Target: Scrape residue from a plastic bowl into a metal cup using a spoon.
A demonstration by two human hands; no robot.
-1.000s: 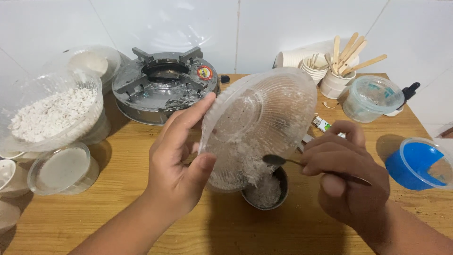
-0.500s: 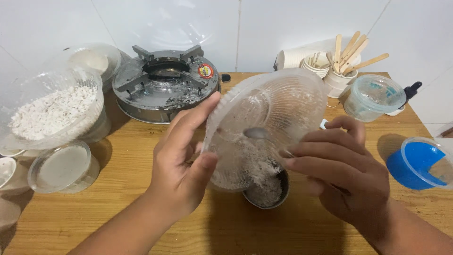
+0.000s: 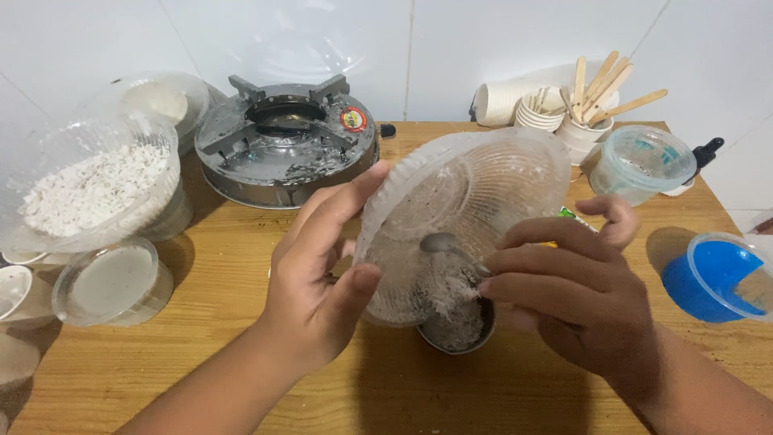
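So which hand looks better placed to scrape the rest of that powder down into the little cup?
Probably the right hand: it holds the spoon inside the tilted clear bowl, just above the small cup. The left hand is busy gripping the bowl's rim.

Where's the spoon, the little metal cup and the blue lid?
spoon (image 3: 439,242), head view, on its bowl seen through the clear plastic.
little metal cup (image 3: 459,332), head view, on the powder inside.
blue lid (image 3: 708,278), head view, on its blue middle.
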